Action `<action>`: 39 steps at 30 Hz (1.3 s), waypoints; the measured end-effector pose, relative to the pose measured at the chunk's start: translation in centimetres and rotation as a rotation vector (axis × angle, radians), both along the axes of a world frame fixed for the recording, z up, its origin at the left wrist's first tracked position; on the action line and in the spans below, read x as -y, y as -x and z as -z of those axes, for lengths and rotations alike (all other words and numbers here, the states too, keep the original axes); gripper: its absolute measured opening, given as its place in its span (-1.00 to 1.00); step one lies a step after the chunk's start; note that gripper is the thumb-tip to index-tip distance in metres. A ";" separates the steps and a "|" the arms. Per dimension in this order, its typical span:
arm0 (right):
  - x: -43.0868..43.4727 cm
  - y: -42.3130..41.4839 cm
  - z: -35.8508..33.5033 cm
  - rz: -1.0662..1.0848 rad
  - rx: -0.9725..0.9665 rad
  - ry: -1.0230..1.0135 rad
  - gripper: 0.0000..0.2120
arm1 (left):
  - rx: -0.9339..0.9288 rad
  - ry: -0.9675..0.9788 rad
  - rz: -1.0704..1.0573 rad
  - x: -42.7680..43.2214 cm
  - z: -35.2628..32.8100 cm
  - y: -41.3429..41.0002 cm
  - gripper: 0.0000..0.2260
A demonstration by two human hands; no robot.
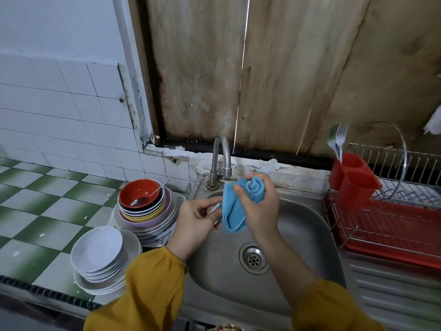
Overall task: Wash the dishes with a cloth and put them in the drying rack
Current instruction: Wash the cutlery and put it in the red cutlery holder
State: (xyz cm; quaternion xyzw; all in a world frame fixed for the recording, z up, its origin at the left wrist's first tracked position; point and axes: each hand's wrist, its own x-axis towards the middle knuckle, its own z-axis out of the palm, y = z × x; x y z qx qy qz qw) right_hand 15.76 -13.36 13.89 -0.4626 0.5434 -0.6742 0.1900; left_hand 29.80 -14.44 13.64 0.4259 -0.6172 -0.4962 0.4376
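Over the steel sink (pixel 293 237), my right hand (pixel 260 209) grips a blue cloth (pixel 235 212) wrapped around a small metal utensil. My left hand (pixel 195 218) pinches the bare end of that utensil (pixel 214 210); most of it is hidden in the cloth. A stack of coloured bowls and plates (pixel 145 211) stands left of the sink, topped by a red bowl (pixel 139 192) with a spoon (pixel 148 195) in it. White bowls (pixel 100 254) are stacked nearer me. The wire drying rack (pixel 393 211) with its red tray sits at the right.
A curved tap (pixel 222 158) rises behind the sink, just behind the cloth. A red cutlery holder (pixel 353 180) at the rack's left end holds forks (pixel 337 142). The counter left is green-and-white tile. A wooden board backs the sink.
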 end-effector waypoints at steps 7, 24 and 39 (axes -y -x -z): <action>1.7 3.5 -3.1 0.146 0.224 0.067 -0.75 | 0.038 0.020 -0.006 0.3 -0.9 -0.4 -0.71; 0.7 1.1 -1.8 0.042 0.316 0.092 -0.48 | 0.056 0.025 -0.002 0.9 -1.8 0.4 -0.75; -0.5 0.5 -1.0 -0.339 -0.189 -0.056 -0.45 | -0.023 0.110 0.007 3.1 -5.4 1.0 -0.71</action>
